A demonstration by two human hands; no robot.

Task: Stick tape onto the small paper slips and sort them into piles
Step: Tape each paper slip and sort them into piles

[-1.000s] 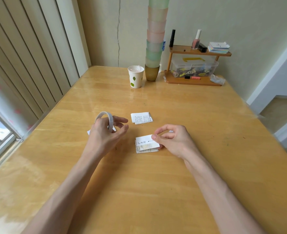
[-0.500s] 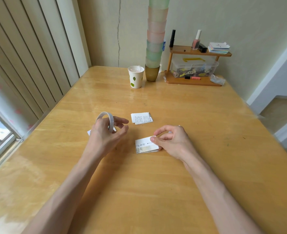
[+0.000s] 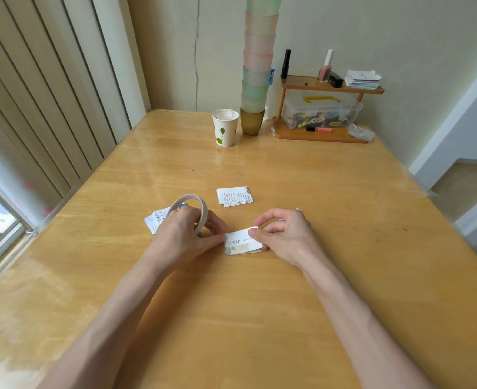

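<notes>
Taping step, by my read. Left hand [image 3: 181, 237] gripped tape roll [image 3: 204, 210], left of centre. Right hand [image 3: 285, 237] fingers pinched paper slip [image 3: 238, 242] at frame centre, on counter [image 3: 259, 318]. One slip pile [image 3: 234, 195] lay above centre. Next probably needs: tape end pulled, laid across slip.

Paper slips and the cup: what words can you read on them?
Nothing reads clearly.
Slip pinched by the right hand: dark characters, blurred.
Far pile: columns of print, too small.
Pile behind the left hand: bold characters, partly hidden, blurred.
Tape roll: no print.
Paper cup: green leaves only, no words.
</notes>
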